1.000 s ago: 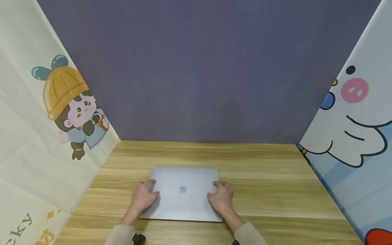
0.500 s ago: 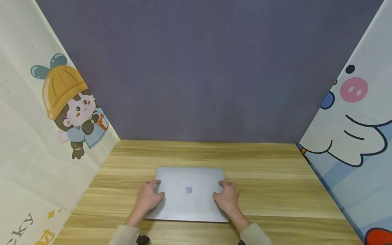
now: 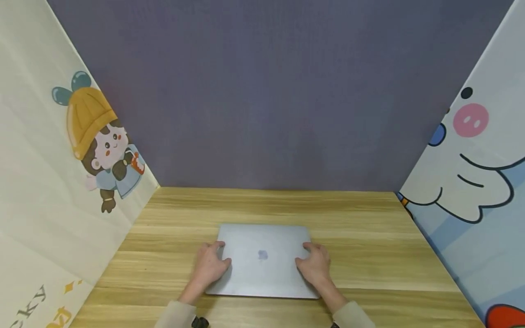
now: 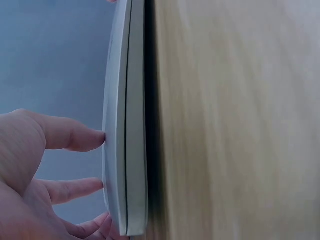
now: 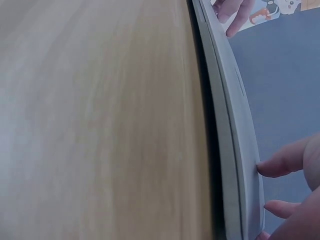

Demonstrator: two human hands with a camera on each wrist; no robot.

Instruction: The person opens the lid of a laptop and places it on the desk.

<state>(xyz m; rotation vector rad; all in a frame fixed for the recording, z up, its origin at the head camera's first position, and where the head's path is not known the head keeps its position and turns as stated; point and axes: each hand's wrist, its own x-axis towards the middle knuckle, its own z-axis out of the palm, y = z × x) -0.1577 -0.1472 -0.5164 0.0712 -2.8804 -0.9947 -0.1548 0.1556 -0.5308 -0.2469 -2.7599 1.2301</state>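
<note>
- Both my hands hold one closed silver laptop (image 3: 266,269), which lies flat on the wooden table (image 3: 369,246), close in front of me.
- My left hand (image 3: 209,265) has its left side, thumb and forefinger parted with their tips on the lid, lower fingers bent in at the edge.
- My right hand (image 3: 316,265) matches it on the right side, half curled, thumb on the lid.
- Behind the table stands a dark grey-blue panel (image 3: 262,100), between a cream sheet (image 3: 33,150) and a white-and-blue sheet (image 3: 492,196), both cartoon-printed.
</note>
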